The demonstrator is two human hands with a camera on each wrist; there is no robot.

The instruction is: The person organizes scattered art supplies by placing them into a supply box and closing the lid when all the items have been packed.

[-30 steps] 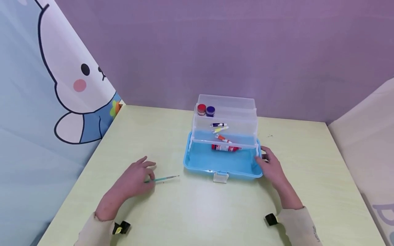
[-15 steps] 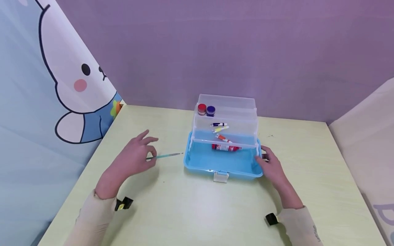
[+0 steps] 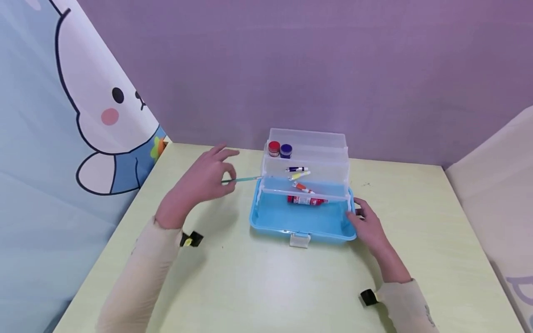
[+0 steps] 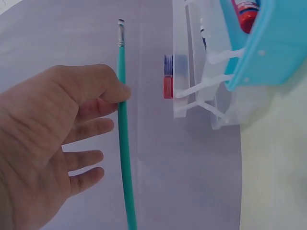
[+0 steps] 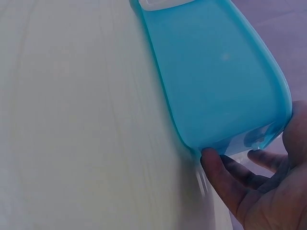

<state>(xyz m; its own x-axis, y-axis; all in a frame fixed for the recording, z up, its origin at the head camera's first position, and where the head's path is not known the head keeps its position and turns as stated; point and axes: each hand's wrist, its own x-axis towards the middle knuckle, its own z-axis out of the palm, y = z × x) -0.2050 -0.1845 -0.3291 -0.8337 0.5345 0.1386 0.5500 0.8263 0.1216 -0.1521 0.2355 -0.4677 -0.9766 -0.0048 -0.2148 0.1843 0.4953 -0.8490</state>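
Note:
My left hand point(image 3: 203, 178) pinches a thin green paintbrush point(image 4: 123, 139) between thumb and forefinger, the other fingers spread. The metal ferrule points right in the head view, its tip right at the left side of the clear tiered trays point(image 3: 306, 182) of a light blue art box point(image 3: 287, 219). At the box's right end my right hand point(image 3: 368, 226) grips the rim, thumb on top and fingers outside. On the trays are a red-capped jar point(image 3: 274, 148), a blue-capped jar point(image 3: 286, 151), and small dark blue point(image 3: 297, 169), yellow point(image 3: 299, 175) and orange point(image 3: 303, 187) paint tubes.
A larger red tube point(image 3: 305, 200) lies in the box's base. A clear latch point(image 3: 300, 240) hangs at its front. Purple cloth point(image 3: 308, 69) rises behind the pale table point(image 3: 266, 286), with a rabbit-print cloth point(image 3: 37, 222) at the left.
My left hand has lifted the paintbrush off the table and carried it forward and right to the trays' left side. The right hand and the box have stayed put.

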